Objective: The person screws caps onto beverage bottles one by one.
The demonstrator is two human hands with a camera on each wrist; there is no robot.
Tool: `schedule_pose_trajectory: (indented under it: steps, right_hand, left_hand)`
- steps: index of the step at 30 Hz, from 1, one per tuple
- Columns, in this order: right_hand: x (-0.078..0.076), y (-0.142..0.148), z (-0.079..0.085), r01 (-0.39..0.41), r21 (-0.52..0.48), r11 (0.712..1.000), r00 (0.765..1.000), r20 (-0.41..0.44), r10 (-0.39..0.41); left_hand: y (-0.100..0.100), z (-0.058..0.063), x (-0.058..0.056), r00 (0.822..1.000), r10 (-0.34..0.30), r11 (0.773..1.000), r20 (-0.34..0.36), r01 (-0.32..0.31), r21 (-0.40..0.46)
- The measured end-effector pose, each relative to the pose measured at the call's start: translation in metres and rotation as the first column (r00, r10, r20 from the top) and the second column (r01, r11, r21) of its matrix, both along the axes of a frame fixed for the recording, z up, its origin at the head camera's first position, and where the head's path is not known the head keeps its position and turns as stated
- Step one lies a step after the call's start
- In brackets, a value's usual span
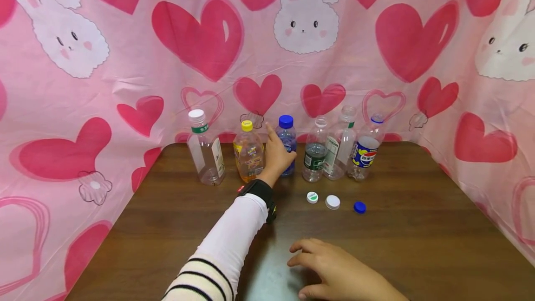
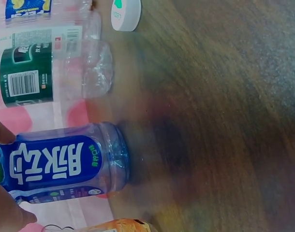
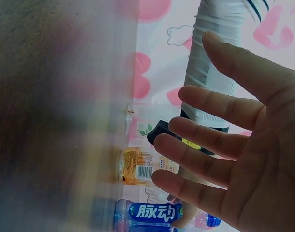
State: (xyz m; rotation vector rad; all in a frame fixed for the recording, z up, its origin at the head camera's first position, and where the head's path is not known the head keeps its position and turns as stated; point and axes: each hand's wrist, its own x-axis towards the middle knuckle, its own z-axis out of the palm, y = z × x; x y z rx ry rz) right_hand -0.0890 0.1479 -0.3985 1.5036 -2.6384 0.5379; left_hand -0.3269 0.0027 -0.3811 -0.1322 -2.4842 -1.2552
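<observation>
In the head view my left hand (image 1: 277, 156) is at the blue-capped bottle (image 1: 286, 123), with the index finger raised along its left side and the thumb at its right. In the left wrist view this bottle (image 2: 65, 164) has a blue label, and a gap shows between it and the lower finger. Full contact cannot be made out. My right hand (image 1: 330, 264) hovers over the front of the table, its spread fingers (image 3: 200, 145) holding nothing. Left of the blue-capped bottle stands a yellow-capped bottle (image 1: 249, 152) with some orange liquid.
A white-capped clear bottle (image 1: 206, 152) stands far left. Uncapped on the right are a green-labelled bottle (image 1: 314, 157), a tall clear bottle (image 1: 340, 147) and a Pepsi bottle (image 1: 365, 152). Before them lie a green-marked white cap (image 1: 312, 197), a white cap (image 1: 332, 202) and a blue cap (image 1: 360, 207).
</observation>
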Motion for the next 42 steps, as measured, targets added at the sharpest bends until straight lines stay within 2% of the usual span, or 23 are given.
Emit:
schedule_pose_trajectory:
  steps: [3, 4, 6, 7, 8, 10, 11, 12, 13, 14, 15, 17, 18, 19, 21, 25, 30, 37, 39, 42]
  right_hand:
    - [0.000, 0.000, 0.000, -0.004, -0.009, 1.000, 1.000, -0.016, 0.004]
    - [0.001, 0.000, 0.000, -0.007, -0.011, 1.000, 1.000, -0.020, 0.006]
    - [0.001, 0.001, 0.000, -0.006, -0.011, 1.000, 1.000, -0.019, 0.006]
    - [0.002, 0.001, 0.000, -0.007, -0.011, 1.000, 1.000, -0.022, 0.007]
    - [0.002, 0.002, 0.000, -0.008, -0.010, 1.000, 1.000, -0.016, 0.008]
    - [0.003, 0.002, -0.001, -0.008, -0.010, 1.000, 1.000, -0.011, 0.008]
    - [0.003, 0.003, -0.001, -0.006, -0.009, 1.000, 1.000, -0.009, 0.006]
    - [0.003, 0.003, -0.002, -0.006, -0.011, 1.000, 1.000, -0.010, 0.006]
    - [0.004, 0.003, -0.003, -0.007, -0.013, 1.000, 1.000, -0.007, 0.007]
    - [0.004, 0.003, -0.003, -0.006, -0.014, 1.000, 1.000, 0.001, 0.006]
    - [0.003, 0.003, -0.004, -0.003, -0.015, 1.000, 1.000, 0.003, 0.003]
    - [0.003, 0.002, -0.005, -0.002, -0.019, 1.000, 1.000, 0.004, 0.003]
    - [0.003, 0.002, -0.005, 0.000, -0.015, 1.000, 1.000, 0.016, 0.000]
    - [0.003, 0.002, -0.005, 0.001, -0.012, 1.000, 1.000, 0.030, 0.000]
    - [0.003, 0.003, -0.005, 0.003, 0.002, 1.000, 0.998, 0.059, -0.003]
    - [0.003, 0.003, -0.004, 0.000, 0.020, 1.000, 0.995, 0.098, -0.002]
    - [0.002, 0.003, -0.005, -0.006, 0.023, 1.000, 0.995, 0.103, 0.003]
    - [0.001, 0.002, -0.006, 0.010, 0.064, 0.998, 0.989, 0.144, -0.019]
    - [0.001, 0.002, -0.006, 0.012, 0.075, 0.997, 0.988, 0.152, -0.024]
    - [0.001, 0.003, -0.006, 0.009, 0.080, 0.997, 0.987, 0.157, -0.021]
  left_hand:
    - [0.001, 0.002, 0.005, 1.000, 0.012, 1.000, -0.024, -0.012, -0.013]
    - [0.002, 0.002, 0.008, 0.998, 0.022, 0.999, -0.055, -0.024, -0.022]
    - [0.006, 0.004, 0.016, 0.986, 0.044, 0.998, -0.161, -0.049, -0.031]
    - [0.009, 0.005, 0.021, 0.972, 0.049, 0.998, -0.229, -0.057, -0.032]
    - [0.013, 0.006, 0.026, 0.949, 0.048, 0.998, -0.310, -0.062, -0.033]
    - [0.021, 0.010, 0.036, 0.886, 0.032, 0.997, -0.463, -0.058, -0.042]
    - [0.026, 0.012, 0.041, 0.857, 0.013, 0.998, -0.515, -0.043, -0.046]
    - [0.031, 0.015, 0.045, 0.838, -0.012, 0.998, -0.545, -0.019, -0.052]
    - [0.036, 0.017, 0.048, 0.833, -0.036, 0.998, -0.553, 0.001, -0.064]
    - [0.041, 0.020, 0.051, 0.841, -0.059, 0.997, -0.537, 0.022, -0.075]
    - [0.046, 0.022, 0.053, 0.866, -0.081, 0.996, -0.494, 0.045, -0.083]
    - [0.054, 0.026, 0.054, 0.927, -0.119, 0.991, -0.356, 0.092, -0.093]
    - [0.057, 0.028, 0.053, 0.950, -0.134, 0.989, -0.280, 0.110, -0.099]
    - [0.059, 0.028, 0.052, 0.968, -0.139, 0.987, -0.211, 0.119, -0.106]
    - [0.063, 0.028, 0.048, 0.985, -0.143, 0.986, -0.100, 0.132, -0.103]
    - [0.065, 0.023, 0.038, 0.993, -0.114, 0.989, -0.024, 0.112, -0.094]
    - [0.065, 0.019, 0.031, 0.994, -0.111, 0.990, -0.015, 0.109, -0.086]
    - [0.063, 0.014, 0.028, 0.993, -0.101, 0.991, -0.063, 0.095, -0.093]
    - [0.059, 0.014, 0.030, 0.988, -0.116, 0.990, -0.106, 0.106, -0.091]
    - [0.048, 0.017, 0.040, 0.972, -0.156, 0.985, -0.177, 0.140, -0.099]
